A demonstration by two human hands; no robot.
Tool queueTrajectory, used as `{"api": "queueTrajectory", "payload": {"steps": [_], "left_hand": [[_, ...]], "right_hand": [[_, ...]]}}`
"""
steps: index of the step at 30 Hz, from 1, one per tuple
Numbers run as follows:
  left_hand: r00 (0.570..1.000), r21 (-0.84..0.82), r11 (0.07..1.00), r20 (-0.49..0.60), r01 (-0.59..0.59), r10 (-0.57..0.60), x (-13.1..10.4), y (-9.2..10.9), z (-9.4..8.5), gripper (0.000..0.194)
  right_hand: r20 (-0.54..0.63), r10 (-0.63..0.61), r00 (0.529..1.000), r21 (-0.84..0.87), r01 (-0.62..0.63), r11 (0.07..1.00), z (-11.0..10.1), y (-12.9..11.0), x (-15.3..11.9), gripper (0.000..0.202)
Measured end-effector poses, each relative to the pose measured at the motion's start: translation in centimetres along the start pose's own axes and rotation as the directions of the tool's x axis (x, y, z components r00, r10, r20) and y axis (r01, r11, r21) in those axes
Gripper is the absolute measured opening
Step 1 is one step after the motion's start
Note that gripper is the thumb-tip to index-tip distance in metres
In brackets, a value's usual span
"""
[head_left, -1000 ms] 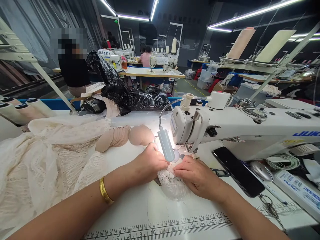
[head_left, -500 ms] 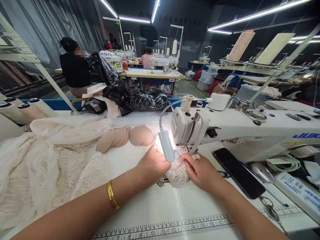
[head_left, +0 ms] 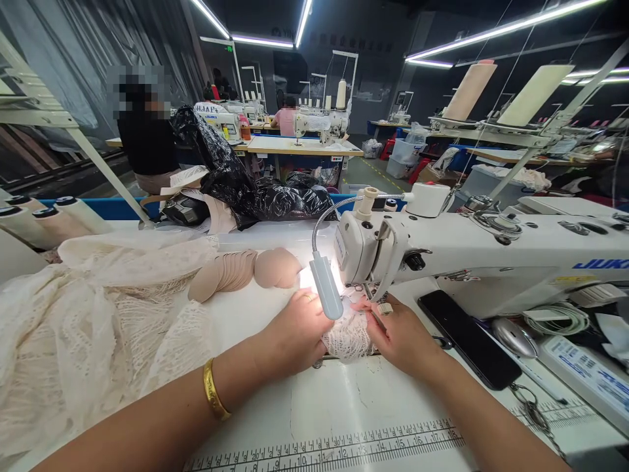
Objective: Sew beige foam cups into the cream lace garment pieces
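Note:
A small piece of cream lace fabric (head_left: 348, 339) lies at the needle end of the white sewing machine (head_left: 363, 246). My left hand (head_left: 301, 328) grips its left edge, the fingertips partly behind the grey lamp head (head_left: 325, 288). On the other side my right hand (head_left: 400, 328) pinches the lace close to the presser foot, thumb and fingers together. The needle itself is hidden by the machine head and lamp glare. Left of my left hand lie a fanned stack of beige oval pads (head_left: 223, 275) and further beige pads (head_left: 278, 267).
A heap of cream lace (head_left: 103, 328) covers the table's left side. To the right are a black phone (head_left: 469, 337), a silver mouse (head_left: 515, 337) and a key ring (head_left: 525, 396). Black plastic bags (head_left: 280, 196) lie beyond the table. A person (head_left: 147, 144) sits at the back left.
The lace between my hands has shifted slightly up toward the machine and spread wider to the left. My left hand and forearm have moved a little left. My right hand stays nearly in place.

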State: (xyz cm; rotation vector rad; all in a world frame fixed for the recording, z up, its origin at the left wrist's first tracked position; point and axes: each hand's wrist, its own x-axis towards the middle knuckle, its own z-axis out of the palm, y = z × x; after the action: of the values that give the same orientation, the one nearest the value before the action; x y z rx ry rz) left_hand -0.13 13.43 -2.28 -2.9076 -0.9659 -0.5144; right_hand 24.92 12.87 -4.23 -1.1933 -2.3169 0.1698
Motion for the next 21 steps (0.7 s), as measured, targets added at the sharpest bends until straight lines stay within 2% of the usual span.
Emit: {"api": "queueTrajectory", "payload": {"steps": [3, 5, 7, 9, 11, 14, 16, 18, 21], "left_hand": [[0.995, -0.066, 0.996, 0.079, 0.061, -0.056, 0.0, 0.1, -1.6, 0.014], [0.992, -0.134, 0.987, 0.106, 0.087, -0.073, 0.1, 0.2, -2.2, 0.019], [0.993, -0.225, 0.972, 0.102, 0.074, -0.053, 0.1, 0.4, -2.7, 0.025], [0.992, -0.285, 0.958, 0.123, 0.046, -0.012, -0.1, 0.6, -3.2, 0.029], [0.980, -0.270, 0.961, 0.201, 0.059, -0.004, -0.5, 0.7, -3.8, 0.028], [0.943, -0.116, 0.983, 0.318, 0.143, -0.100, -0.7, 0.9, -4.1, 0.020], [0.923, -0.024, 0.986, 0.356, 0.166, -0.146, -0.6, 1.2, -4.0, 0.014], [0.933, 0.005, 0.990, 0.334, 0.143, -0.137, -0.4, 1.3, -3.6, 0.010], [0.975, -0.046, 0.997, 0.217, 0.064, -0.053, -0.6, 0.9, -2.7, 0.010]], "right_hand": [[-0.023, -0.145, 0.989, -0.056, 0.143, 0.988, -0.2, -0.8, -0.2, 0.038], [-0.025, -0.253, 0.967, 0.005, 0.253, 0.967, -0.2, -1.5, -0.2, 0.046], [-0.019, -0.338, 0.941, 0.077, 0.339, 0.938, -0.2, -2.2, -0.1, 0.051], [0.001, -0.375, 0.927, 0.092, 0.373, 0.923, -0.1, -2.7, 0.0, 0.051], [0.045, -0.350, 0.936, 0.063, 0.347, 0.936, 0.0, -2.8, 0.2, 0.046], [0.109, -0.273, 0.956, -0.002, 0.275, 0.961, 0.3, -2.2, 0.3, 0.036], [0.112, -0.236, 0.965, -0.045, 0.242, 0.969, 0.5, -1.7, 0.2, 0.034], [0.101, -0.208, 0.973, -0.090, 0.217, 0.972, 0.7, -1.2, 0.2, 0.036], [0.094, -0.164, 0.982, -0.144, 0.177, 0.974, 0.8, -1.0, 0.1, 0.038]]}}
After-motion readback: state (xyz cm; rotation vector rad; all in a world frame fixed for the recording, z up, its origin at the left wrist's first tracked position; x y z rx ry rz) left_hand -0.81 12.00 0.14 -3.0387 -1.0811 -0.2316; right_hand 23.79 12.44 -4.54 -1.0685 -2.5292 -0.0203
